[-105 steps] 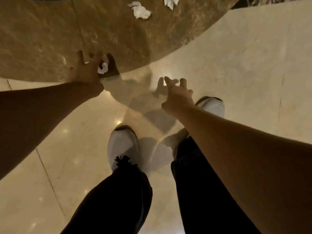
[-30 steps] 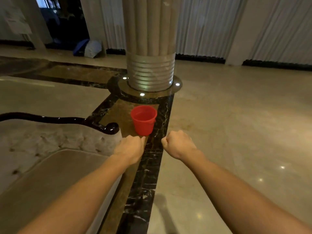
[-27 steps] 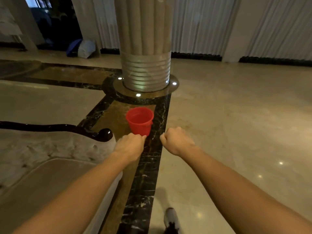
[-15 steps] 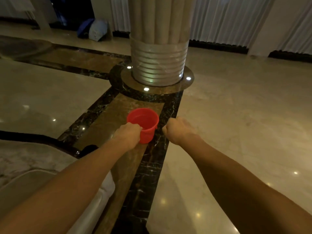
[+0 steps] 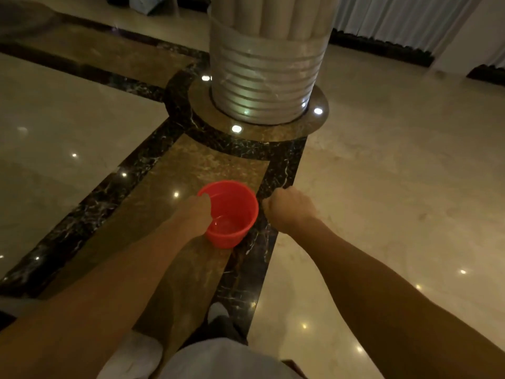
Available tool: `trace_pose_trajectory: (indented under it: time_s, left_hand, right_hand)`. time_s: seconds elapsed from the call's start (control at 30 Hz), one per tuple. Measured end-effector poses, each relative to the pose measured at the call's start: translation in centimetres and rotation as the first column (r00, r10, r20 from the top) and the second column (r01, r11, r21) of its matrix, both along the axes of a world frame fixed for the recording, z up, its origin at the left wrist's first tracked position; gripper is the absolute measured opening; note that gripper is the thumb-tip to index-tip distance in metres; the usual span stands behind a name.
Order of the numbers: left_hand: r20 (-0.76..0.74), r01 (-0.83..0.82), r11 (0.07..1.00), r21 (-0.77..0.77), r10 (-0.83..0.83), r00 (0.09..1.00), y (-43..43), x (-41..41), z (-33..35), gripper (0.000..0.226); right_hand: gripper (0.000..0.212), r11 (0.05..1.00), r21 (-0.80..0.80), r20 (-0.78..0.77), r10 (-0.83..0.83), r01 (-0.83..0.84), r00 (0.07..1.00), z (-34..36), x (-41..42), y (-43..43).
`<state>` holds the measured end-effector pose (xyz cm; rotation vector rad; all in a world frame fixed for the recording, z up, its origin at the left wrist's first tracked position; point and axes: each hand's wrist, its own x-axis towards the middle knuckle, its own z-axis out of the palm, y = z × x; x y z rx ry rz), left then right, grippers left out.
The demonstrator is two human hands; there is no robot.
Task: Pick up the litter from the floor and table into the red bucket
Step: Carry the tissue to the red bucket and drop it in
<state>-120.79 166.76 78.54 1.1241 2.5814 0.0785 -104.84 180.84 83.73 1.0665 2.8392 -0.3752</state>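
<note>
The red bucket (image 5: pixel 235 212) stands upright on the brown marble strip of the floor, and its inside looks bare. My left hand (image 5: pixel 198 212) is closed in a fist over the bucket's left rim, with the fingers curled downward. No litter shows from the fist; earlier this hand closed around a white tissue. My right hand (image 5: pixel 289 212) is also a closed fist, just right of the bucket and apart from it. Nothing is visible in it.
A thick ribbed column (image 5: pixel 262 86) rises a short way behind the bucket, ringed by small floor lights. Black marble bands (image 5: pixel 273 242) border the brown strip. My white shoes (image 5: pixel 131 354) and dark trousers are at the bottom edge. Polished beige floor stretches to the right.
I have walked from the litter spot up to the bucket, and the view has tilted down. My left fist has moved over the bucket's rim; my right fist has come beside it.
</note>
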Motion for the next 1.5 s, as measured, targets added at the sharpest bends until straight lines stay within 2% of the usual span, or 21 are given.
trace_pose_trajectory:
  time_s: [0.1, 0.23, 0.33, 0.53, 0.67, 0.9, 1.1, 1.27, 1.4, 1.5]
  left_hand:
    - [0.004, -0.01, 1.0, -0.013, 0.01, 1.0, 3.7, -4.7, -2.0, 0.022]
    - [0.042, -0.14, 0.99, -0.016, 0.14, 0.989, 7.3, -8.3, -3.5, 0.028]
    - [0.075, -0.183, 0.982, -0.035, 0.186, 0.98, 9.9, -10.4, -5.4, 0.028]
    - [0.128, -0.357, 0.934, 0.025, 0.351, 0.928, 14.8, -13.9, -10.4, 0.02]
    - [0.175, -0.394, 0.917, 0.057, 0.379, 0.909, 17.7, -15.6, -12.9, 0.013]
    - [0.208, -0.462, 0.88, 0.11, 0.434, 0.877, 20.9, -19.1, -17.4, 0.014]
    - [0.205, -0.493, 0.869, 0.049, 0.474, 0.856, 22.6, -20.8, -27.3, 0.014]
    - [0.166, -0.444, 0.896, 0.024, 0.434, 0.885, 22.8, -20.4, -39.6, 0.01]
    - [0.225, -0.429, 0.903, 0.002, 0.417, 0.88, 21.8, -18.8, -47.3, 0.015]
    - [0.272, -0.437, 0.899, -0.032, 0.429, 0.861, 20.9, -17.8, -50.3, 0.018]
  right_hand:
    - [0.036, 0.999, -0.033, -0.001, -0.034, 0.034, 0.999, -1.6, -4.8, 3.5]
    - [0.039, 1.0, -0.004, -0.005, -0.006, 0.006, 1.0, -4.4, -10.4, 6.8]
    - [0.045, 0.997, -0.006, 0.009, 0.075, -0.075, 0.997, -6.8, -14.2, 9.5]
    - [0.026, 0.963, -0.08, -0.025, 0.257, -0.258, 0.966, -12.7, -20.8, 15.5]
    - [0.024, 0.938, -0.121, -0.039, 0.323, -0.325, 0.946, -15.6, -23.9, 19.0]
    - [0.024, 0.89, -0.163, -0.032, 0.426, -0.425, 0.904, -20.5, -27.9, 22.6]
    - [0.021, 0.878, -0.226, -0.019, 0.429, -0.422, 0.903, -29.5, -30.4, 23.0]
    - [0.017, 0.871, -0.285, 0.032, 0.426, -0.401, 0.904, -41.2, -31.1, 23.0]
    - [0.018, 0.852, -0.295, 0.12, 0.482, -0.433, 0.868, -48.7, -30.1, 22.6]
    - [0.02, 0.843, -0.308, 0.19, 0.509, -0.442, 0.839, -51.7, -29.3, 22.4]
